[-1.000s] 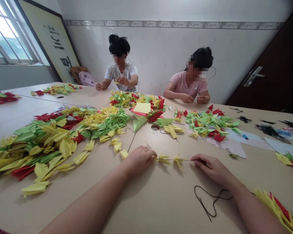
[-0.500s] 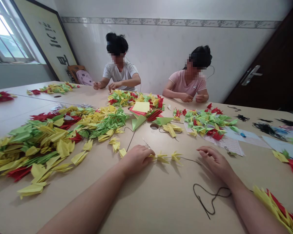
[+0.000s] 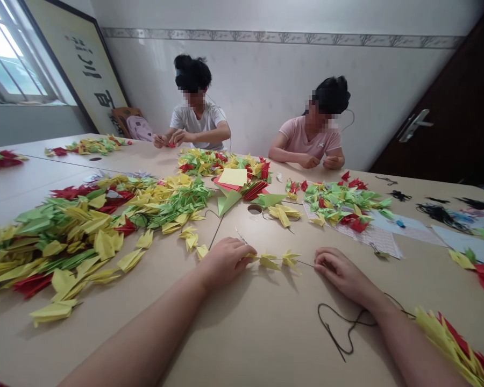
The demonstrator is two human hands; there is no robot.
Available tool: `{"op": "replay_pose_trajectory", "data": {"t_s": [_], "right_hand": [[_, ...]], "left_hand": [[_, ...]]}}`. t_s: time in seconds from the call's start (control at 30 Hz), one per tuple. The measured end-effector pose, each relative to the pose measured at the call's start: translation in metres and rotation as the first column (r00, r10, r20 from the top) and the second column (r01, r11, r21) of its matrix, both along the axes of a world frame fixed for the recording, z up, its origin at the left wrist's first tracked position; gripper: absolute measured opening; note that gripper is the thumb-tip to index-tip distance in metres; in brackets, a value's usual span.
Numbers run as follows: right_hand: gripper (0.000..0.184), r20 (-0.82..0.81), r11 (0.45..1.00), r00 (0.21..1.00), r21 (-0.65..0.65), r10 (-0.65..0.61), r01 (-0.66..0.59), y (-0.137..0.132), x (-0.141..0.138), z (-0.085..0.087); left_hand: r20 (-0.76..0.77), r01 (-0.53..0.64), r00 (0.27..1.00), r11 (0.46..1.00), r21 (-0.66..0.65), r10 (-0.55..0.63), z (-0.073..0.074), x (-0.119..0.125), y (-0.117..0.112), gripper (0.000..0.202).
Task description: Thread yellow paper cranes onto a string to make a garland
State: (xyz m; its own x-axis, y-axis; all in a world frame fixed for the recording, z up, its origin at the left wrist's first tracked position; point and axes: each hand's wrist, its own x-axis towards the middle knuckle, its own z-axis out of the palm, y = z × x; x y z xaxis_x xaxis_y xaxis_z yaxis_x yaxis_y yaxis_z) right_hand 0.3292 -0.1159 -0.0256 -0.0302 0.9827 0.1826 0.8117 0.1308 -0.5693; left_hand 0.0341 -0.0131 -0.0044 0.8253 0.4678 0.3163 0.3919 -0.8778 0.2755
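My left hand (image 3: 226, 262) is closed over a yellow folded paper crane at the near end of a short row, most of it hidden by the fingers. A thin needle (image 3: 239, 235) shows just above these fingers. To the right, two yellow paper cranes (image 3: 269, 262) sit spaced on a dark thread (image 3: 307, 264). My right hand (image 3: 341, 273) pinches that thread, its fingers curled together. Loose dark cord (image 3: 339, 317) lies looped below my right wrist. Near my right forearm lies a stack of yellow and red cranes (image 3: 447, 344).
A big heap of yellow, green and red cranes (image 3: 92, 226) covers the table's left. Paper squares (image 3: 233, 177) and more cranes (image 3: 349, 201) lie ahead, around a round table hole (image 3: 255, 209). Two people (image 3: 199, 121) sit opposite, handling small things. Black cords (image 3: 441, 215) lie at right.
My right hand has moved left and its fingers have closed on the thread. My left hand has hardly moved. The person in white now holds something red.
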Motion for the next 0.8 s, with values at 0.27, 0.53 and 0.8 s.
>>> {"op": "replay_pose_trajectory", "data": {"t_s": [0.27,0.53,0.8], "right_hand": [[0.025,-0.273,0.991,0.957,-0.111,-0.103,0.075,-0.003,0.006,-0.006],[0.029,-0.15,0.989,0.98,-0.088,-0.134,0.122,-0.007,0.008,-0.001],[0.026,-0.041,0.994,0.993,-0.037,-0.109,0.107,-0.005,0.001,0.0]], "left_hand": [[-0.017,-0.007,1.0,1.0,-0.002,0.006,0.0,-0.002,0.0,0.017],[-0.056,-0.015,0.998,1.0,-0.021,0.013,-0.001,-0.003,0.004,0.016],[-0.043,-0.1,0.994,0.995,-0.008,0.099,0.01,0.006,-0.01,0.039]]}}
